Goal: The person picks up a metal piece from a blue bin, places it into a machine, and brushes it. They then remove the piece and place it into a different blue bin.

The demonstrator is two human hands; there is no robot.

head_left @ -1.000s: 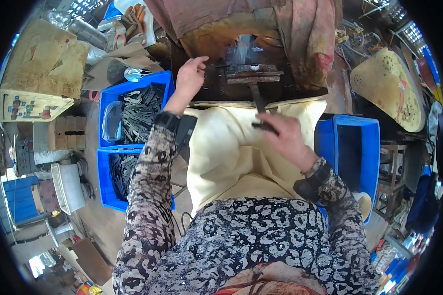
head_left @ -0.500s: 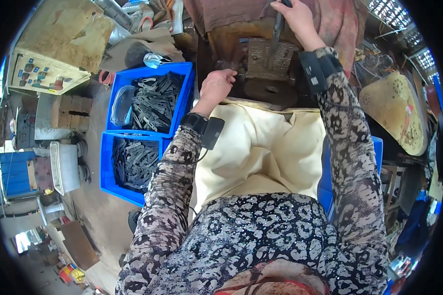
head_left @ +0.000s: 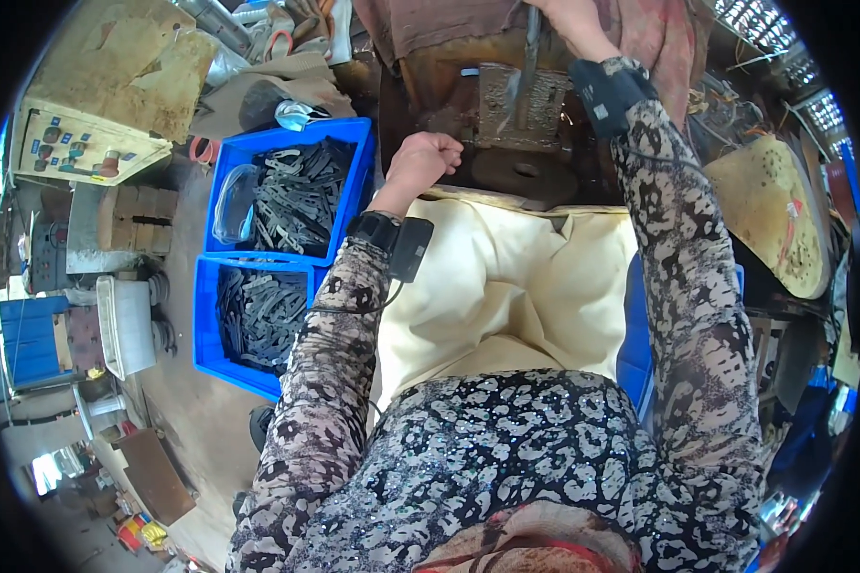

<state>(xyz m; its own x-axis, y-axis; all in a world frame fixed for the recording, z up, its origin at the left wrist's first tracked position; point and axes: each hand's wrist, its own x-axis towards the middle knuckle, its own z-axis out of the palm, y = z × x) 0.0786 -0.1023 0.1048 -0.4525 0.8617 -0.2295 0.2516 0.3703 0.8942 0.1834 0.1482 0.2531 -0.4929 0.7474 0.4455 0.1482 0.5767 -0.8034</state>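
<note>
My left hand (head_left: 422, 159) hovers over the near left side of a dark, wet-looking machine bed, its fingers curled closed; whatever they may pinch is hidden. My right hand (head_left: 575, 24) reaches to the upper edge of the view, its fingertips partly cut off there. It grips the top end of a metal lever (head_left: 531, 57), which stands nearly upright in front of a worn metal block (head_left: 497, 107). Between my hands and the cream apron (head_left: 506, 258) on my lap lies a dark round disc (head_left: 521, 174) with a hole.
Left of me, two blue bins (head_left: 365, 181) hold many flat dark metal pieces; the far one also contains a clear plastic container (head_left: 234, 205). A cream control box (head_left: 86, 143) with knobs stands farther left. To the right is a worn, stained board (head_left: 769, 215). Reddish cloth (head_left: 459, 24) drapes the machine.
My right hand has moved farther away, toward the upper edge, and the lever stands straighter. The left hand's fingers have curled in more, with the hand in nearly the same place.
</note>
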